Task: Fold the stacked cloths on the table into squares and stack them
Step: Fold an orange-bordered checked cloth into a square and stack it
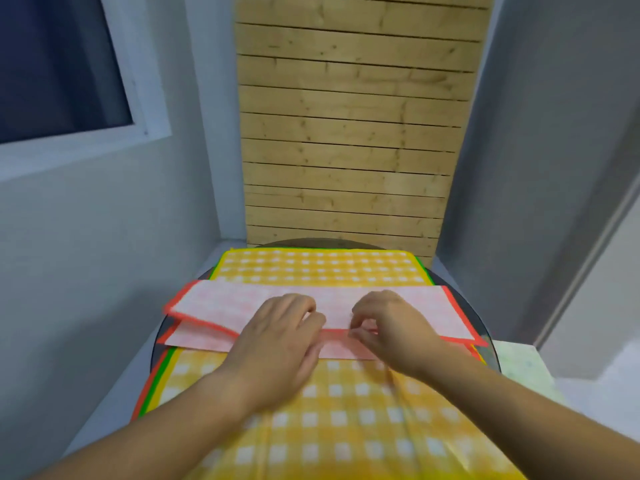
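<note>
The pink-and-white checked cloth with a red-orange border (398, 308) lies folded into a long band across the middle of the round dark glass table (490, 348), running from the left edge to the right edge, and I see it resting on top of the stack of spread cloths. The topmost of those is a yellow-and-white gingham cloth (346, 420), which shows both on the far side of the pink band and on the near side, where it reaches down to the bottom of my view. At the left rim of the stack I can pick out thin green and red edges (147, 398) of other cloths lying underneath the yellow one. The folded band has two layers that do not line up at its left end: the upper layer sits a little farther and the lower one pokes out nearer. My left hand (277, 336) lies palm down on the near edge of the band, fingers curled loosely and pressing rather than clutching. My right hand (389, 329) is just beside it to the right, thumb and fingertips pinched together on the red near edge of the pink cloth. Beyond the table stands a pale wooden plank wall (349, 133), with grey walls on either side and a white-framed window (69, 81) at the far left.
</note>
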